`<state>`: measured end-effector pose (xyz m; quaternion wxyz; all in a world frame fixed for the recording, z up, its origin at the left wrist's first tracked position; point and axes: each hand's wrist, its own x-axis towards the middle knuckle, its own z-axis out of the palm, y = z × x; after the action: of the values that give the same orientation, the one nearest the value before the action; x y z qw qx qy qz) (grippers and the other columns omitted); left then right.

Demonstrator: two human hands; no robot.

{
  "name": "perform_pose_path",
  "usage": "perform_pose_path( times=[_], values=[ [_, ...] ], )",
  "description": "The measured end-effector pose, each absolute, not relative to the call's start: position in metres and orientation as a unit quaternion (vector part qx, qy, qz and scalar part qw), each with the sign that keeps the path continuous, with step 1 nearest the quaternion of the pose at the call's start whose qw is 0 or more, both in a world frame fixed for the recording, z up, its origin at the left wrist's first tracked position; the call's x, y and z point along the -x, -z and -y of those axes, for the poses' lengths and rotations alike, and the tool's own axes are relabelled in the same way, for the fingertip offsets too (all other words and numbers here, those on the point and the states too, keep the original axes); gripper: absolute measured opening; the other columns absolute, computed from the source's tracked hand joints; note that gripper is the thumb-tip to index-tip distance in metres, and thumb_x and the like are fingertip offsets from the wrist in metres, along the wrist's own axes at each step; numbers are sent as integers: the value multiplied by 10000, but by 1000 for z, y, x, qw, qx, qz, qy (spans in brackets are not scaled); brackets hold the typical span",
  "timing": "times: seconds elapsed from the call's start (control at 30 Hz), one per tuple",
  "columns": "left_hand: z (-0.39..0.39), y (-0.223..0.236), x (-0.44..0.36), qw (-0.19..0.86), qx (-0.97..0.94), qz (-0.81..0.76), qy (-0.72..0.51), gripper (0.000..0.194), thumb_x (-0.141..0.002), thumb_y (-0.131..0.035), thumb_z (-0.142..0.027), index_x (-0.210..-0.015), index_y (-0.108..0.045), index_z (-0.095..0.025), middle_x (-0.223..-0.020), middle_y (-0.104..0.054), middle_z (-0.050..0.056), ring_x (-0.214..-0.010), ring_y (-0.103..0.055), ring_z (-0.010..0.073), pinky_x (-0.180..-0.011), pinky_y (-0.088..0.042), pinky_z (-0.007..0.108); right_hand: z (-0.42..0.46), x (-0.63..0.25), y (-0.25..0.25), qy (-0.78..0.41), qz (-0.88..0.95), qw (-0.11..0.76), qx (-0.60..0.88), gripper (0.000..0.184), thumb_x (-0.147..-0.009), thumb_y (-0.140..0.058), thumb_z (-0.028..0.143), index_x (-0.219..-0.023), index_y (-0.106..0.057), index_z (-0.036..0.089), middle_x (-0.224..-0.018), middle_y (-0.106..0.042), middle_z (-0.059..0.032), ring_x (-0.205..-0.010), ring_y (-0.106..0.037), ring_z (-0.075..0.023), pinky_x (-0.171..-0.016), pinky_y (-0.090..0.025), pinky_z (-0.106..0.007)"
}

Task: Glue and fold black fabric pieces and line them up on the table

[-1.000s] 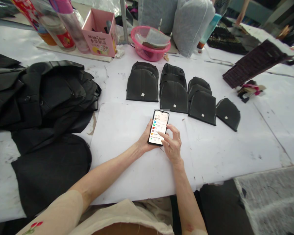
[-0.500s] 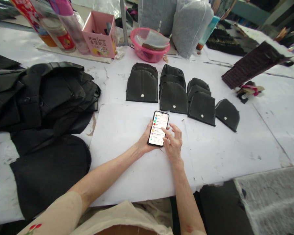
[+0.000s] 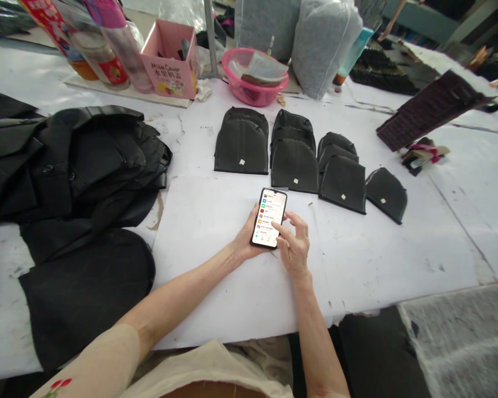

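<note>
Nearest: beige sleeve (image 3: pixel 95 359) with a red print on the left arm, lower edge of frame; pale fibrous sheet (image 3: pixel 460 331) at lower right, beyond the table edge. Left hand (image 3: pixel 245 241) clamped on a phone (image 3: pixel 269 216), gripping its left side and lower end, screen up and lit with a list of coloured icons; text too small to read. Phone is over the middle of the white tabletop (image 3: pixel 207 221). Right hand (image 3: pixel 295 247) at the phone's right side, fingers apart and bent, gripping nothing, one fingertip over the lower screen; can't tell if it's touching. Left: rounded black piece (image 3: pixel 91 282) lying flat, big black heap (image 3: pixel 95 160) just past it. Beyond the phone, black panels with small white tags: a single panel (image 3: pixel 387 194) at right, then three overlapping stacks running left, leftmost stack (image 3: pixel 241 145) farthest. Right of those, small clump (image 3: pixel 423 156) with pink bits, by a tilted dark ridged object (image 3: pixel 434 108). Far side: pink basin (image 3: pixel 253 97) with stuff inside, pink box (image 3: pixel 172 74) left of it, bottles next to that, grey bundle (image 3: pixel 326 50) behind right.
</note>
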<state>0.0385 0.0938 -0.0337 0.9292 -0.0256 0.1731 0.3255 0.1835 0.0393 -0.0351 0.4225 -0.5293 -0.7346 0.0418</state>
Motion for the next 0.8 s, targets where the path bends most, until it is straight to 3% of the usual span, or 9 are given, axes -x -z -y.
perform_pose_path(
  times=[0.33,0.8],
  values=[
    [-94,33,-38,930,53,-191,-311,632,-993,-359,-652,-1237,-660,-153,-989,-733,125,-750,-713,241,-636,-572,347,-37,-184,32,-60,770,413,483,264,-1006,-506,301,-1131,-736,272,-1425,-508,-97,-1325,-498,-302,-1085,-471,-531],
    [-94,30,-39,926,36,-195,-320,664,-1018,-319,-622,-1347,-603,-120,-1129,-726,177,-862,-727,268,-756,-570,403,-43,-186,38,-27,729,392,561,388,-1028,-430,462,-1279,-658,273,-1404,-509,-128,-1320,-491,-304,-1034,-507,-514]
  ],
)
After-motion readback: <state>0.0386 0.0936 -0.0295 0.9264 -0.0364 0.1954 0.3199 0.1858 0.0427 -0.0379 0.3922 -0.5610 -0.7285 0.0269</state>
